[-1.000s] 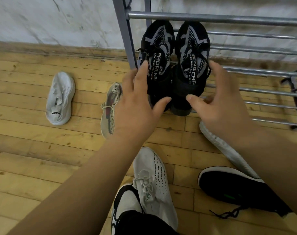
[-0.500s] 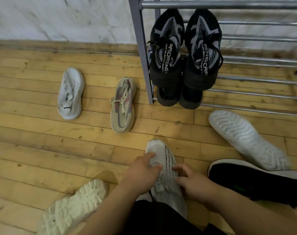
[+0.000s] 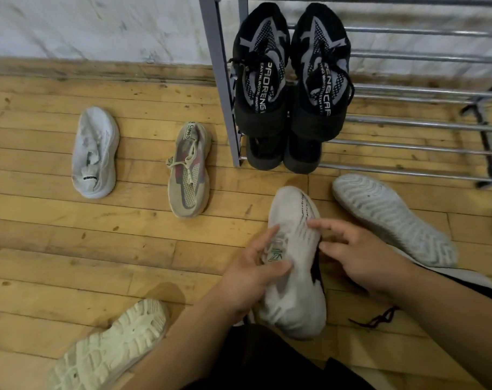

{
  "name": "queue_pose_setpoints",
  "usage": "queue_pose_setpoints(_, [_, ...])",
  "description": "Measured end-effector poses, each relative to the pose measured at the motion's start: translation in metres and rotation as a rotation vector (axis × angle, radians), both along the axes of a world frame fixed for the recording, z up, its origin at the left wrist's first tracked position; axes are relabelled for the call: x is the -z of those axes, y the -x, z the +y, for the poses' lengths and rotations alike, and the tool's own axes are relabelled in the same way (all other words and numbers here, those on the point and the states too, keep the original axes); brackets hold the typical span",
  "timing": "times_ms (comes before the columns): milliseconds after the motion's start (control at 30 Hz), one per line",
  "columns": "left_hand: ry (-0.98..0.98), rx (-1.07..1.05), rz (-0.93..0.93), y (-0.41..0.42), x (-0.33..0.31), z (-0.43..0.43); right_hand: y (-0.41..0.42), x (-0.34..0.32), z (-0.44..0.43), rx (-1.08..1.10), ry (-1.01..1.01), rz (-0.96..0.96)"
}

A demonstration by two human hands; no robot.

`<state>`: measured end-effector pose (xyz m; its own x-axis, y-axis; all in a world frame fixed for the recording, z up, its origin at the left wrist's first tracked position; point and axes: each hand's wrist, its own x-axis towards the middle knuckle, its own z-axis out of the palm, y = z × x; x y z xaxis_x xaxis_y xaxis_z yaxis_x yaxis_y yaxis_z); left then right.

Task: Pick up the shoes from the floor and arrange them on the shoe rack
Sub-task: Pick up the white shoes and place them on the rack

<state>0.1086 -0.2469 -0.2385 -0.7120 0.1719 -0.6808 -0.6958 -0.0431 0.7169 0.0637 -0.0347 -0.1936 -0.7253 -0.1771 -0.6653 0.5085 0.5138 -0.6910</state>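
While the left hand [image 3: 253, 274] grips the white knit shoe [image 3: 295, 215], thumb laid across the laces and fingers curled round its left flank, the right hand [image 3: 360, 257] comes in loose and half-spread, only its fingertips touching the shoe's right side. That shoe sits low over the wooden floor [image 3: 70, 249], toe aimed at the shoe rack [image 3: 408, 123]; whether its heel touches the boards, I cannot tell. Plenty crowds it: just to its right an overturned shoe [image 3: 391, 218] shows its pale ribbed sole, and beneath the right forearm lies a black shoe with a white sole [image 3: 469, 282], a dark lace [image 3: 377, 319] trailing on the boards. Near the bottom left edge, another upturned cream sole [image 3: 112, 347] lies beside the left forearm. Further out, well apart from the hands, a beige shoe [image 3: 188, 170] lies beside the rack's left post, and a pale grey shoe [image 3: 95, 153] lies left of that. On the rack itself, one black patterned pair [image 3: 260, 80] sits side by side at the left end, toes toward the wall, heels at the front rails.
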Motion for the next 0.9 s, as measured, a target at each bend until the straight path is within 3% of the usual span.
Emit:
queue_pose_setpoints(100, [0.155, 0.108, 0.039, 0.001, -0.002, 0.009, 0.013, -0.007, 0.003, 0.079, 0.007, 0.07])
queue_pose_setpoints(233, [0.241, 0.017, 0.029, 0.005, -0.001, 0.011, 0.038, 0.019, 0.041, -0.004, -0.482, 0.363])
queue_pose_setpoints(367, [0.305, 0.089, 0.067, 0.0, -0.002, 0.016, 0.048, 0.057, 0.1, -0.247, -0.883, 0.122])
queue_pose_setpoints(533, [0.329, 0.051, 0.081, 0.002, 0.004, 0.017, 0.055, 0.052, 0.119, -0.337, -0.871, 0.08])
queue_pose_setpoints(767, [0.519, 0.169, 0.215, 0.013, 0.003, 0.01, 0.049, 0.01, 0.122, -0.311, -0.803, 0.278])
queue_pose_setpoints(900, [0.471, 0.17, 0.308, 0.021, -0.008, 0.016, 0.058, -0.022, 0.115, -0.099, -0.615, 0.17])
